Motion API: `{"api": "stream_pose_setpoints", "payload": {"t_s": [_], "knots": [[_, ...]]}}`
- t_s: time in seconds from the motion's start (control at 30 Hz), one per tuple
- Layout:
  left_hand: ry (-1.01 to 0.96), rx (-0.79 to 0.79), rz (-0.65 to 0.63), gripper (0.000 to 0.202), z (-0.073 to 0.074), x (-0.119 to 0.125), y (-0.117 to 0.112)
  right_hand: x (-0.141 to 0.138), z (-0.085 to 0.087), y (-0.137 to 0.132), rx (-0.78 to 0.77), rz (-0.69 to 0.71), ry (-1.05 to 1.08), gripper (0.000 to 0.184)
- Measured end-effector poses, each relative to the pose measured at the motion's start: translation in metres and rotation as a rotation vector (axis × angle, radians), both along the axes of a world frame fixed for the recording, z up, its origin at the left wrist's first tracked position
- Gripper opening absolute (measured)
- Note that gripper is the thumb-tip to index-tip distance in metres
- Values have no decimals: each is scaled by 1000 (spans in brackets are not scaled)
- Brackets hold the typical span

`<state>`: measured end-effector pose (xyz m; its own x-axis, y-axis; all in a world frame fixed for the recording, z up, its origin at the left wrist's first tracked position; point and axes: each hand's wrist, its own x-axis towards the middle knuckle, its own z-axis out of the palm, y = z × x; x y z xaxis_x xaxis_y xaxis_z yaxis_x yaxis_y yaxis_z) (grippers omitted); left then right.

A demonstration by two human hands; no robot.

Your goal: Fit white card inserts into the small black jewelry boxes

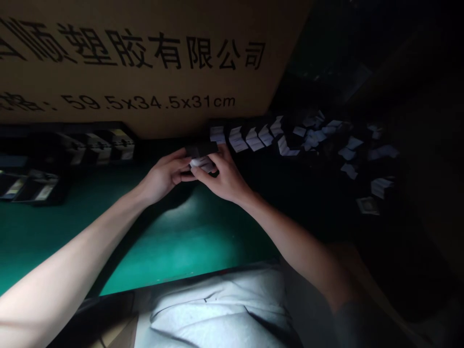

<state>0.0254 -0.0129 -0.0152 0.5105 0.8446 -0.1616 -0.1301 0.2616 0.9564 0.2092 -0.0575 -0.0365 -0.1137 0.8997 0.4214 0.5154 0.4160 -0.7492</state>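
Observation:
My left hand [165, 175] and my right hand [222, 178] meet over the far part of the green table [174, 241]. Together they grip a small black box [201, 149] with a folded white paper [203, 163] under it. Fingers of both hands are curled round the box and the paper. A row of black boxes with folded white papers [250, 136] lies just behind and to the right of my hands.
A large brown carton [145, 63] with black print stands upright behind the table. Loose folded white papers [348, 145] are scattered at the right in the dark. Several black boxes [97, 145] sit at the left. My light trousers [217, 314] show at the bottom.

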Motion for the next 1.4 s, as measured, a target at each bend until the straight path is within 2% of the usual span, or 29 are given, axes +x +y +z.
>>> {"api": "stream_pose_setpoints", "payload": {"t_s": [0.3, 0.67, 0.87, 1.0, 1.13, 1.4], "knots": [[52, 31, -1, 37, 4, 0, -3, -3, -1, 0, 11, -62, -2, 23], [124, 86, 59, 35, -3, -2, -5, -7, 2, -3, 55, -101, 25, 17], [155, 130, 95, 38, 1, 1, -8, -6, 1, -3, 84, -97, 11, 14], [134, 112, 98, 33, 0, 1, -7, -6, 1, -4, 74, -101, -55, 18], [99, 89, 77, 29, 1, 1, -7, -6, 0, -2, 85, -89, -11, 17], [221, 153, 115, 27, 7, 4, -11, -4, 1, -2, 59, -66, -29, 18]]}}
